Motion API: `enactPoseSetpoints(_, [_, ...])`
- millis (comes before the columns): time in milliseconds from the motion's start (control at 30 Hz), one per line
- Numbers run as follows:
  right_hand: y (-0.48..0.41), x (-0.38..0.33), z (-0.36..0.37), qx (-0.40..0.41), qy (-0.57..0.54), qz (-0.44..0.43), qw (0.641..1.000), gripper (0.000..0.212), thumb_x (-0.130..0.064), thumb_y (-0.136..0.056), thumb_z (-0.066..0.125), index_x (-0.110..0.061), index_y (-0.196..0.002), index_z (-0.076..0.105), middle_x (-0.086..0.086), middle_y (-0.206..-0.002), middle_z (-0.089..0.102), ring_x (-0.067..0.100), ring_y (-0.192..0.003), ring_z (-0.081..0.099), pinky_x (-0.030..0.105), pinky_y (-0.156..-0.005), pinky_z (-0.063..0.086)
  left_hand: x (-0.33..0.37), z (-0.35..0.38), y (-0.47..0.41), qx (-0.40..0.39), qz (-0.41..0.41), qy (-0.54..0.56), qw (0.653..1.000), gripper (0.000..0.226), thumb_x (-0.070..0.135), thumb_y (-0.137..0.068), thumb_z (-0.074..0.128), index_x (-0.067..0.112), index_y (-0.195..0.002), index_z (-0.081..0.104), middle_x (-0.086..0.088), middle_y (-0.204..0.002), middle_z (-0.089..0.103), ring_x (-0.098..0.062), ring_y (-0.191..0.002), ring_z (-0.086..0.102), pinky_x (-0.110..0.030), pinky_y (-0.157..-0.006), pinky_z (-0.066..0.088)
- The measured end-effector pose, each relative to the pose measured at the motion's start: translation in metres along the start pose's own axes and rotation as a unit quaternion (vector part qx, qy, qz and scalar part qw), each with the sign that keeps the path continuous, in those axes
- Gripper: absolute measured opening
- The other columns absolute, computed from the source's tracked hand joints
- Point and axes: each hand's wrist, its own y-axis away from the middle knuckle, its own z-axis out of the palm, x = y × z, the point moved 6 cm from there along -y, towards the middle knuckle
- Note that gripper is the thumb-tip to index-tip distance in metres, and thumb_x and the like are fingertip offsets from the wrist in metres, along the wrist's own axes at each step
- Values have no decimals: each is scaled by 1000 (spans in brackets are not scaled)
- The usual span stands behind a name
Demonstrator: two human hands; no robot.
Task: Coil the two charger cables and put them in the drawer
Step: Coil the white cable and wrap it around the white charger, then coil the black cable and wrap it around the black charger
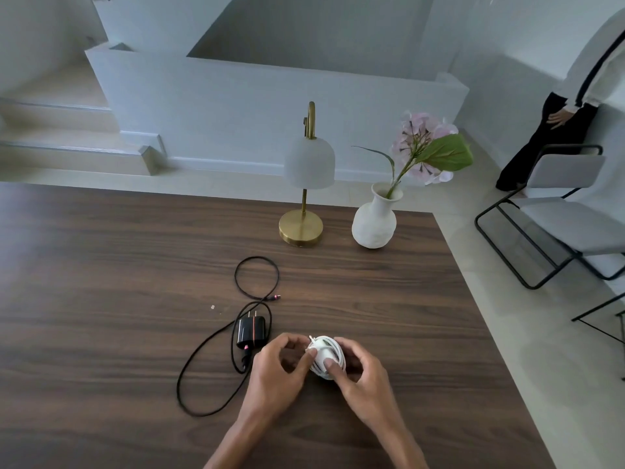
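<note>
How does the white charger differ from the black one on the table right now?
The white charger is wound into a tight bundle; the black charger sprawls in loose loops. The left hand and right hand grip the white charger; the black charger lies untouched on the table. Both are cabled chargers.

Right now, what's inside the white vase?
A flower stem with pink blossoms and a green leaf rises from the white vase. Its opaque wall hides the stem's lower end and any water.
</note>
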Motion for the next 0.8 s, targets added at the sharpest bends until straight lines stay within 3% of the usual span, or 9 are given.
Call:
enactPoseSetpoints(167, [-1, 6, 4, -16, 22, 4, 1000, 65, -50, -66, 83, -32, -125, 62, -20, -116, 71, -9, -106, 64, 19, -94, 53, 5, -12, 3, 23, 14, -22, 999, 11, 21, -88, 75, 28, -95, 72, 7, -87, 77, -4, -74, 73, -40, -66, 64])
enactPoseSetpoints(300, [-3, 10, 4, 9, 41, 5, 999, 63, -41, -67, 81, -30, -126, 62, -18, -116, 71, -4, -106, 65, 29, -95, 54, 22, -36, 5, 86, 66, -47, 993, 13, 14, -91, 71, 27, -93, 72, 7, -79, 73, -7, -69, 69, -35, -62, 62])
enactPoseSetpoints(400, [-8, 7, -2, 49, 53, 0, 997, 56, -33, -71, 82, -28, -124, 63, -16, -114, 72, -2, -104, 66, 30, -95, 54, 32, -53, 6, 129, 98, -137, 977, 10, 15, -90, 71, 23, -94, 72, 10, -83, 71, -6, -71, 67, -28, -64, 59])
enactPoseSetpoints(533, [-18, 2, -9, 106, 88, -18, 990, 63, -28, -75, 83, -20, -133, 58, -6, -125, 67, 13, -117, 62, 33, -103, 49, 31, -53, 5, 103, 93, -269, 953, 15, 20, -88, 73, 21, -102, 70, 7, -99, 69, -11, -76, 67, -38, -73, 59])
enactPoseSetpoints(633, [-11, 1, -11, 121, 100, -27, 987, 73, -28, -77, 82, -19, -141, 49, -5, -128, 59, 16, -121, 54, 27, -100, 43, 49, -70, 13, 177, 125, -220, 951, 2, 20, -88, 72, 22, -88, 72, 11, -83, 69, -7, -65, 66, -32, -63, 57])
enactPoseSetpoints(700, [1, -3, -15, 155, 111, -56, 980, 72, -21, -78, 82, -16, -142, 49, -2, -129, 57, 17, -121, 51, 18, -99, 34, 50, -97, 15, 259, 98, -149, 949, 9, 18, -93, 66, 22, -86, 69, 7, -78, 70, -13, -66, 67, -33, -61, 55])
enactPoseSetpoints(767, [14, -8, -18, 188, 123, -92, 970, 68, -14, -79, 80, -12, -140, 51, 1, -130, 57, 19, -121, 51, 6, -99, 28, 28, -119, 4, 267, 28, -127, 955, 17, 11, -95, 62, 26, -89, 67, 3, -84, 71, -21, -74, 69, -37, -69, 57])
enactPoseSetpoints(800, [19, -12, -18, 195, 126, -105, 967, 66, -12, -79, 80, -11, -139, 51, 2, -130, 57, 19, -121, 51, 1, -99, 27, 17, -124, -5, 233, 11, -153, 960, 24, 6, -93, 62, 29, -90, 66, 2, -89, 72, -24, -81, 70, -37, -75, 57])
